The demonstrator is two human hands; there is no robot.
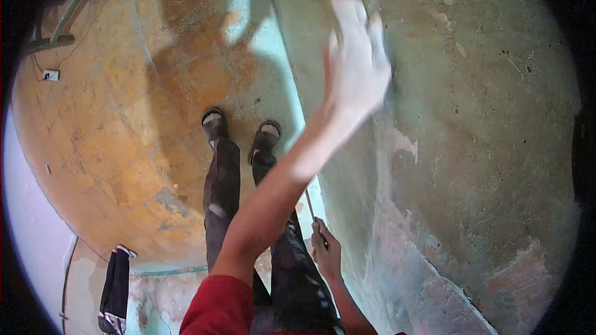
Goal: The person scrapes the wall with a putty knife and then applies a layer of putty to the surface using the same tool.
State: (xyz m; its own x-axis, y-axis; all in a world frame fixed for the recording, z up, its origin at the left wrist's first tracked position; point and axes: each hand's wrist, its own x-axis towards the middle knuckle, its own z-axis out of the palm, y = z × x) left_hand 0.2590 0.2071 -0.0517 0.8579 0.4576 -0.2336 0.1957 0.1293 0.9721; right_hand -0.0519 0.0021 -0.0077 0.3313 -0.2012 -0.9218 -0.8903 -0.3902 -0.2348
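Observation:
My left hand (360, 62), blurred by motion, is raised against or just in front of the worn greenish wall (472, 118). Its fingers look stretched out with the thumb apart, and I see nothing held in it. Lower down, my right hand (327, 251) is closed around the dark handle of a long thin tool (311, 203). The tool's narrow shaft points up and away from me; my left forearm covers its far end, so its exact kind does not show. A pale vertical streak (383, 142) runs along the wall beside my left hand.
My sandalled feet (214, 125) stand on the stained orange floor (93, 149). Another person's dark-trousered leg (116, 285) shows at lower left. A wooden frame (81, 6) and a white socket box (51, 75) with a cord lie at upper left.

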